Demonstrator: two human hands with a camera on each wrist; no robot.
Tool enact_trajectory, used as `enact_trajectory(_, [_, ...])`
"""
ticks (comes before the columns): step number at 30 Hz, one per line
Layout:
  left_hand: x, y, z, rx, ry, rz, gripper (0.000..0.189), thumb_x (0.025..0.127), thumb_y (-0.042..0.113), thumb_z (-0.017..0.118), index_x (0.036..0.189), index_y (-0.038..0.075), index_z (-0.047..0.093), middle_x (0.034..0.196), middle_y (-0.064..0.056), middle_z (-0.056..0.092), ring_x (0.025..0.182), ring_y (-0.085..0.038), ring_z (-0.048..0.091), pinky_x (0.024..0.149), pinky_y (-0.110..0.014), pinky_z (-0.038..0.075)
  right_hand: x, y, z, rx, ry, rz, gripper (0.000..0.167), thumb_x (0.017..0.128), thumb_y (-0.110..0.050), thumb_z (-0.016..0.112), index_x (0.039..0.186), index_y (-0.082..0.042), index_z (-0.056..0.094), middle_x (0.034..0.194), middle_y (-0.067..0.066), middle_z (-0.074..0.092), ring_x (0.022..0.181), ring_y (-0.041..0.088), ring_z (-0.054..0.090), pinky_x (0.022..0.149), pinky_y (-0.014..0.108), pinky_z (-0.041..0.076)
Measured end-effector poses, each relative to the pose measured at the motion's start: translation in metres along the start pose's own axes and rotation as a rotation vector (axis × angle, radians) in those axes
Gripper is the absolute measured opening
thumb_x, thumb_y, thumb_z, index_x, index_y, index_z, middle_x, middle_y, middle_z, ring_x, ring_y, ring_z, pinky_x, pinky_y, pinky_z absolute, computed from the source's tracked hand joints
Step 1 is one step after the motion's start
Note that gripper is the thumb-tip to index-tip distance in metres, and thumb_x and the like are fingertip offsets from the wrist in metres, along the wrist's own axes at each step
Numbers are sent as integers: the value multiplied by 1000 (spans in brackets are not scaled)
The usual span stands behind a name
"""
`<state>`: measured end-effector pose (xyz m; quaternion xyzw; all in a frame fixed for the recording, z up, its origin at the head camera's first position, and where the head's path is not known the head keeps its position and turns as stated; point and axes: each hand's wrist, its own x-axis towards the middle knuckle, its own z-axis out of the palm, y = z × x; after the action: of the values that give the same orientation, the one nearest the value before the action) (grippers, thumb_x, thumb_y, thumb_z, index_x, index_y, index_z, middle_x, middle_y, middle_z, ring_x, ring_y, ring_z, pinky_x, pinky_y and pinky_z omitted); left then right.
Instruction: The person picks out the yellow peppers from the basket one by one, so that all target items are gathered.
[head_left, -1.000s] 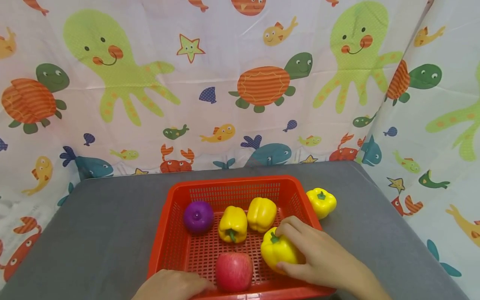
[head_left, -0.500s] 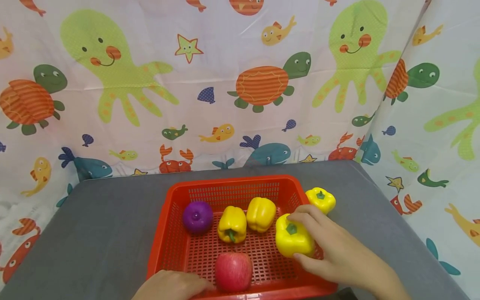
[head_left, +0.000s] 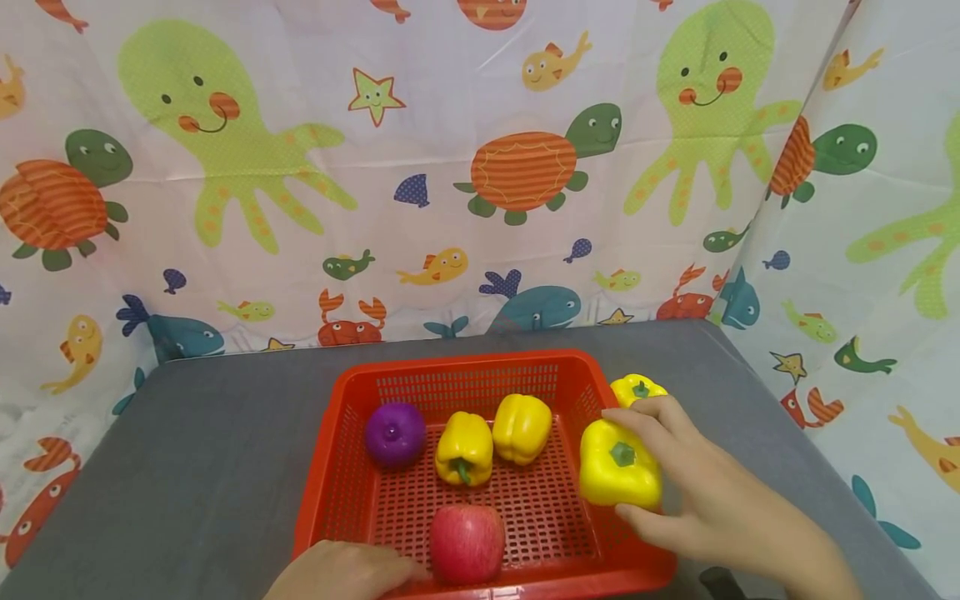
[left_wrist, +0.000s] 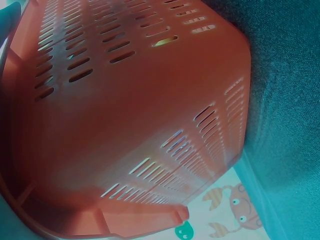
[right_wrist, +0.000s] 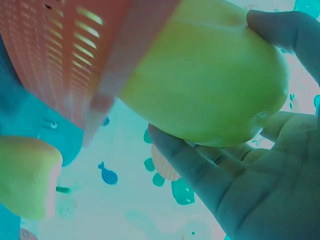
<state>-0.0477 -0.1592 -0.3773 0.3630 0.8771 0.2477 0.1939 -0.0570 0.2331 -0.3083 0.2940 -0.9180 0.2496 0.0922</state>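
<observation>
Head: right fingers (head_left: 643, 427) grip pepper (head_left: 619, 467) at basket rim (head_left: 604, 390); table (head_left: 738, 408) beyond.

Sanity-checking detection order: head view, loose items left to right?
Round purple item → stem-forward yellow pepper → middle yellow pepper → held yellow pepper in the right hand. Left out, overlapping left-to-right with others: red apple, outside yellow pepper.
</observation>
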Motion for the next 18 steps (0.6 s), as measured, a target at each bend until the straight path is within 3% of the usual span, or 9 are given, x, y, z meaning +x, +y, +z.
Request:
enact_trajectory(8, [0, -1, 0, 1, 5, 16, 51, 88, 65, 61, 121, 27, 71, 105, 23, 68, 88, 3, 64, 76, -28, 56, -6, 4, -13, -80, 12, 2, 84, 73, -27, 91, 145, -30, 47, 132, -14, 51, 109, 8, 51, 81, 34, 56])
enact_trajectory(18, [1, 2, 2, 0, -6, -27, 49, 87, 65, 61, 119, 30, 71, 104, 23, 67, 86, 3, 64, 76, -27, 56, -12, 9, -23, -92, 28, -4, 87, 69, -18, 92, 143, -26, 46, 128, -13, 49, 100, 5, 51, 76, 24, 54])
